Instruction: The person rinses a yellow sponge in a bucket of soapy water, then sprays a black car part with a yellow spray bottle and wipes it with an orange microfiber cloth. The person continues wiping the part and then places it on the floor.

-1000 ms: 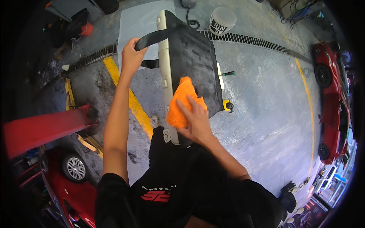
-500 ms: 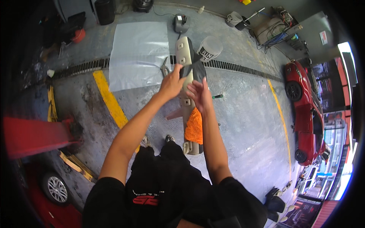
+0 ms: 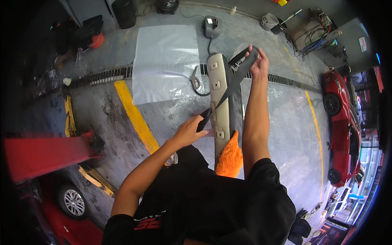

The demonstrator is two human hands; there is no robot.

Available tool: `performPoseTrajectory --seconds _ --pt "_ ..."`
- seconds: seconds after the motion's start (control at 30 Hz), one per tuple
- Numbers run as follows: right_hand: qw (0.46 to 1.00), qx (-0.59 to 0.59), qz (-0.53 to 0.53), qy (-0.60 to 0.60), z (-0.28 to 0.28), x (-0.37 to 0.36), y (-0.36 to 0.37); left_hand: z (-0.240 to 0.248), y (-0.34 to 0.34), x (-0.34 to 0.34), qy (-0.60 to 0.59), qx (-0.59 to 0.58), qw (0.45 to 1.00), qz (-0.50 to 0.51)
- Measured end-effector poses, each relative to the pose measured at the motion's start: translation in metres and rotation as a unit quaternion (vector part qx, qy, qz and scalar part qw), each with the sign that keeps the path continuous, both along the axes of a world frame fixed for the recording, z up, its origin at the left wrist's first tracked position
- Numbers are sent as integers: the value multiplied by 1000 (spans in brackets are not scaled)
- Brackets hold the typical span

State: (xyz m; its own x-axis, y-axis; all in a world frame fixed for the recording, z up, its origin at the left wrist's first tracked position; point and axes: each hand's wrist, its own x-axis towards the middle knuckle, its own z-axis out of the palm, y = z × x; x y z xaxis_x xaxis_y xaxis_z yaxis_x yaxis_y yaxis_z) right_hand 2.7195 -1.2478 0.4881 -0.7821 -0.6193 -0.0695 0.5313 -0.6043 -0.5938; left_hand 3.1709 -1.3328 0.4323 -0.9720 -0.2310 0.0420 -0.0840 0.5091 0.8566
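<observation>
A wide black strap (image 3: 231,87) runs diagonally, pulled taut, over a long beige trim piece (image 3: 219,75) with square recesses and a dark side. Its near-left end is gripped by my left hand (image 3: 188,131), beside the trim piece's left edge. My right hand (image 3: 260,64), raised far to the right, grips the looped other end. An orange cloth (image 3: 230,158) lies over the near part of the trim piece. Behind the strap, a pale bucket (image 3: 241,50) is mostly hidden. Left of the trim piece rests a grey handle with a hose (image 3: 196,83).
A clear plastic sheet (image 3: 163,61) covers floor at the far left, across a drain grate (image 3: 100,76). Beyond the trim piece stands a grey corded machine (image 3: 212,28). A red lift arm (image 3: 49,153) juts in from the left. A red car (image 3: 341,122) is parked at right.
My hands have moved apart: the left came nearer, the right went farther and right. The strap, bunched between them before, is now stretched out. The view has shifted as well.
</observation>
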Motion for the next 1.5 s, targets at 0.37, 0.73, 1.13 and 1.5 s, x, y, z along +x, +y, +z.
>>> performPoseTrajectory --seconds 0.37,0.73,1.13,1.5 --pt "870 13 348 350 168 244 -90 162 -172 -156 185 684 679 -193" --pt "666 485 177 538 -66 318 -71 237 -419 16 411 597 689 -21" --pt "518 689 3 507 -75 365 -95 -209 -588 70 84 616 644 445" --pt "427 740 54 516 -84 401 -130 -389 -537 32 -142 678 551 464"
